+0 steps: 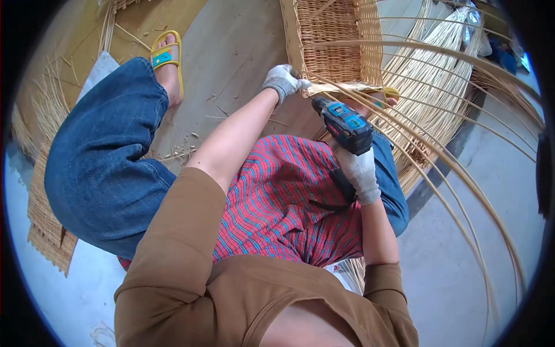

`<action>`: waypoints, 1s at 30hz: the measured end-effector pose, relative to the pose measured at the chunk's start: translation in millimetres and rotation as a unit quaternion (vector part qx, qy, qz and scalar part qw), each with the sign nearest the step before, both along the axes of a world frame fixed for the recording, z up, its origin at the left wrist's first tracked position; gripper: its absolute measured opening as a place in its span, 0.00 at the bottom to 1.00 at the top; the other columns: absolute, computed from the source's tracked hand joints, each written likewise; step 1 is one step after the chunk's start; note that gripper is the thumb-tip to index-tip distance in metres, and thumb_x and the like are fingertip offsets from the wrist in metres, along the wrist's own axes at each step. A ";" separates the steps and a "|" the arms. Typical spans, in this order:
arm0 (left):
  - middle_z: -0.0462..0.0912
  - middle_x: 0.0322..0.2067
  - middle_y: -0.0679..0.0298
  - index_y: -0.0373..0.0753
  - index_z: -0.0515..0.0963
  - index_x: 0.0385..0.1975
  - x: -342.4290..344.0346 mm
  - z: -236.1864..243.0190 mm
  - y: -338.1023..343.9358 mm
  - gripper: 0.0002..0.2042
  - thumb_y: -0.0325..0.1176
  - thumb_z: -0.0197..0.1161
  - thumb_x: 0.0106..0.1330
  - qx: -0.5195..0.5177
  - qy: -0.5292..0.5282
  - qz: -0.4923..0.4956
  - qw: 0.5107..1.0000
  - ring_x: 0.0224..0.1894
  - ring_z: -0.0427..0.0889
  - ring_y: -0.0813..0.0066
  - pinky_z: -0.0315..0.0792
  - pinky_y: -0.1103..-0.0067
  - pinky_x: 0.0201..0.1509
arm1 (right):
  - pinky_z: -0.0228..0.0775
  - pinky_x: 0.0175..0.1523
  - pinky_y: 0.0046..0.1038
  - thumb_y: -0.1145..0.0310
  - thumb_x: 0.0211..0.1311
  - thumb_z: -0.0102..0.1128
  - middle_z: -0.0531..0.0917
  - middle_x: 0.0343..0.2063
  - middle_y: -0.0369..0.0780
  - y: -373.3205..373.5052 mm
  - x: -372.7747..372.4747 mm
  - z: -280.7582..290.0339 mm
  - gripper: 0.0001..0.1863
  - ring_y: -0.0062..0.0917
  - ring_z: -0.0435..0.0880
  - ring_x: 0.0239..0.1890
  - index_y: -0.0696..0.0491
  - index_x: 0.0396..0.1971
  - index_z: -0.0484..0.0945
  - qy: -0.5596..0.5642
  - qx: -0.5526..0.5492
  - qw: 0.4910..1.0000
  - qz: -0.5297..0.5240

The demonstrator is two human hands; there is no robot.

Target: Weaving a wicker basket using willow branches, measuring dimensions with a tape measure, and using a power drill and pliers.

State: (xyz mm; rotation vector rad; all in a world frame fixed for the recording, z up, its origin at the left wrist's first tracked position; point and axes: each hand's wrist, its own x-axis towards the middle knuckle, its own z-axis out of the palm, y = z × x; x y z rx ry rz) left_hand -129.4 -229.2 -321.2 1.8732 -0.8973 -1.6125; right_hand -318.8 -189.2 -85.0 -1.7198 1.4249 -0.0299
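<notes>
My left hand [281, 81], in a pale work glove, is closed on the near left corner of a woven wicker basket [330, 43]. In my right hand [357, 170], gloved too, is a blue and black cordless drill [345, 124], gripped by its handle. The drill's front end points up and left at the same corner, close to my left fingertips. Whether its bit touches the wicker is too small to tell. Long loose canes [428, 144] run from the basket's near edge out to the right, passing close beside the drill.
A large bundle of pale cane strips [433, 81] lies right of the basket. Woven panels [49, 214] and loose strips are at the far left. Cane scraps [182, 149] litter the floor between my legs. A yellow sandal [180, 63] is on my left foot.
</notes>
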 end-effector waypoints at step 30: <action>0.87 0.35 0.55 0.35 0.84 0.37 1.6 29.3 -19.3 0.30 0.55 0.79 0.42 0.020 -0.023 -0.061 0.998 0.38 0.86 0.64 0.78 0.73 0.45 | 0.75 0.48 0.36 0.70 0.62 0.59 0.84 0.38 0.46 -19.0 5.4 -6.3 0.12 0.40 0.84 0.42 0.54 0.45 0.78 0.068 0.030 0.997 0.017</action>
